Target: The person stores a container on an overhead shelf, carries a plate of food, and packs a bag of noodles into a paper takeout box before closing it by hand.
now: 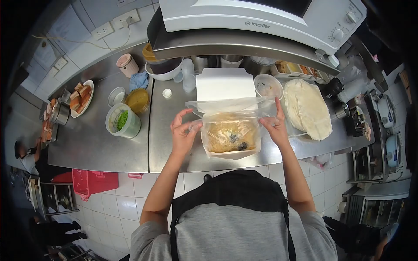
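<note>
A white paper takeout box stands on the steel counter with its lid raised at the back. Inside lies a yellowish, noodle-like food with dark pieces near the front. A clear plastic sheet stretches over the box, partly covering the food. My left hand is closed on the sheet's left side, thumb and fingers pinched together. On the right side, my right hand pinches the sheet with its index finger pointing up. A round clear plastic lid or tub is behind my right hand.
To the right, a pale dough-like slab lies on a tray. On the left stand a tub of chopped greens, a yellow-brown container and a plate of food. A shelf with a white oven overhangs the back.
</note>
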The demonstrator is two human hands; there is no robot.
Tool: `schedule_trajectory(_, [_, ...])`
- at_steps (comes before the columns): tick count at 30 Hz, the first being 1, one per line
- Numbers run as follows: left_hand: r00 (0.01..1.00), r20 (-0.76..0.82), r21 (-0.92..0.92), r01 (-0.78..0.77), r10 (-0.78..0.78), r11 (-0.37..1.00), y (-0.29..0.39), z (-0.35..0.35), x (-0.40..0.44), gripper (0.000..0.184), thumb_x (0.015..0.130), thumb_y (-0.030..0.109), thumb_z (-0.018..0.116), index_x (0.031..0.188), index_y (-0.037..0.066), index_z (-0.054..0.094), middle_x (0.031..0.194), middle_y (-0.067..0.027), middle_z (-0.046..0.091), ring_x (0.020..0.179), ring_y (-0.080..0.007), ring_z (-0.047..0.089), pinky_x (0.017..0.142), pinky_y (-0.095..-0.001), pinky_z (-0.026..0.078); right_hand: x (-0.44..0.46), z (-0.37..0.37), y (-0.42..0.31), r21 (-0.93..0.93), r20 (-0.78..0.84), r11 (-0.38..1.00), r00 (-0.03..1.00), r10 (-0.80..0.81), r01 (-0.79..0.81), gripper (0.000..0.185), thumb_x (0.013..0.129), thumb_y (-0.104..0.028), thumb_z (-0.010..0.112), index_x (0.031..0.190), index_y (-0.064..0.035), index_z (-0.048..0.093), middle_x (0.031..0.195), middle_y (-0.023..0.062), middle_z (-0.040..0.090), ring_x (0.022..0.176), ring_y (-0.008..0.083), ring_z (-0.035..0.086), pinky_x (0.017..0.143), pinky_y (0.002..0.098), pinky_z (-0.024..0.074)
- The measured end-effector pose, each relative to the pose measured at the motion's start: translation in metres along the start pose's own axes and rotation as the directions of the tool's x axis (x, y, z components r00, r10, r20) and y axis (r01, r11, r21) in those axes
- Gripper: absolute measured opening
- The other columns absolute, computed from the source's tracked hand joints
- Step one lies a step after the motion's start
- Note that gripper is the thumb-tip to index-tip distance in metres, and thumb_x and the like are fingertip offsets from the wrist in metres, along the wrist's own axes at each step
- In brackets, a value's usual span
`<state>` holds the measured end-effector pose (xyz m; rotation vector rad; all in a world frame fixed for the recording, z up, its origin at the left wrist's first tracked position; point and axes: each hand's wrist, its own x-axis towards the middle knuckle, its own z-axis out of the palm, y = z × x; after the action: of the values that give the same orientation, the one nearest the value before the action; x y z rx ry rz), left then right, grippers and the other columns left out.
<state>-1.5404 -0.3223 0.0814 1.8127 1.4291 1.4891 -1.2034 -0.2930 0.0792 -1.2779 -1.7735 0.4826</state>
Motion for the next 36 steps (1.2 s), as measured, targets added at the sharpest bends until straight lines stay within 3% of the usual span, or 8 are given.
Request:
schedule_trajectory(6, [0.961,-0.052,-0.260,0.249,-0.271,0.933,0.010,-0.012,-0.008,0.033,0.082,0.021,0.068,0.112,0.006,0.062,0.136,-0.0169,0.036,0.127,-0.0282,0.036,0.107,-0.0413,0.025,-0.004,0.006,0.025,0.353,0.101,0.913,0.979,0.179,-0.203,0.011,0.077,-0.015,0.071,0.085,-0.0073,0.073,0.154,0.0125,0.010,0.137,0.0266,0.026,0.105,0.0362,0.0299])
schedule_trajectory(12, [0.952,-0.007,-0.023,0.306,-0.306,0.952,0.049,0.029,-0.056,0.056,0.074,0.031,0.075,0.121,0.007,0.055,0.142,-0.0223,0.022,0.132,-0.0363,0.025,0.106,-0.0467,0.025,0.011,0.007,0.012,0.482,0.226,0.834,0.958,0.177,-0.268,0.009,0.078,-0.009,0.070,0.083,-0.0028,0.071,0.151,0.0129,0.022,0.137,0.0221,0.026,0.103,0.0343,0.0317])
schedule_trajectory(13, [0.921,-0.011,-0.013,0.389,-0.389,0.921,0.039,0.032,-0.054,0.044,0.074,0.028,0.075,0.110,0.007,0.063,0.143,-0.0200,0.026,0.132,-0.0381,0.024,0.105,-0.0488,0.024,0.011,0.013,0.017,0.508,0.207,0.826,0.965,0.158,-0.244,0.008,0.077,-0.009,0.070,0.083,-0.0033,0.071,0.150,0.0127,0.026,0.136,0.0219,0.027,0.102,0.0338,0.0321])
schedule_trajectory(19, [0.997,-0.069,0.299,0.064,-0.045,0.952,0.016,0.017,-0.004,0.010,0.074,0.020,0.075,0.079,0.011,0.073,0.142,-0.0133,0.036,0.132,-0.0371,0.025,0.107,-0.0448,0.023,0.017,0.004,0.014,0.524,0.267,0.786,0.939,0.216,-0.329,0.005,0.077,-0.008,0.071,0.081,-0.0052,0.071,0.132,0.0095,0.047,0.124,0.0206,0.042,0.097,0.0313,0.0353])
schedule_trajectory(28, [0.999,0.043,0.090,0.009,-0.012,0.996,-0.001,0.029,0.033,0.012,0.072,0.019,0.076,0.081,0.010,0.073,0.129,-0.0126,0.053,0.132,-0.0322,0.032,0.108,-0.0466,0.021,0.030,-0.002,0.013,0.586,0.254,0.770,0.960,0.121,-0.252,0.006,0.075,-0.003,0.071,0.080,-0.0044,0.067,0.113,0.0115,0.060,0.106,0.0208,0.055,0.088,0.0301,0.0423])
schedule_trajectory(32, [0.986,0.109,-0.006,0.129,-0.128,0.992,0.008,0.026,0.028,0.012,0.076,0.016,0.073,0.084,0.008,0.073,0.102,-0.0109,0.067,0.107,-0.0251,0.056,0.099,-0.0405,0.036,0.026,-0.002,0.007,0.661,0.227,0.720,0.971,0.076,-0.210,0.007,0.076,-0.003,0.070,0.082,-0.0038,0.067,0.101,0.0100,0.065,0.097,0.0174,0.059,0.084,0.0291,0.0445])
schedule_trajectory(35, [0.965,0.103,-0.207,0.258,-0.241,0.944,0.017,0.017,0.007,0.013,0.078,0.016,0.072,0.086,0.005,0.072,0.090,-0.0100,0.069,0.089,-0.0216,0.064,0.088,-0.0344,0.044,0.007,-0.014,0.008,0.516,0.275,0.729,0.893,0.356,-0.450,0.004,0.078,-0.003,0.069,0.081,-0.0030,0.068,0.091,0.0074,0.067,0.085,0.0134,0.060,0.078,0.0270,0.0458])
schedule_trajectory(36, [0.970,0.106,-0.214,0.238,-0.220,0.947,0.020,0.013,-0.001,0.013,0.078,0.013,0.071,0.086,0.003,0.072,0.090,-0.0100,0.070,0.086,-0.0201,0.065,0.082,-0.0316,0.047,0.001,-0.019,0.010,0.491,0.293,0.765,0.906,0.305,-0.417,0.003,0.078,-0.004,0.069,0.081,-0.0026,0.068,0.088,0.0067,0.067,0.083,0.0127,0.059,0.076,0.0264,0.0458])
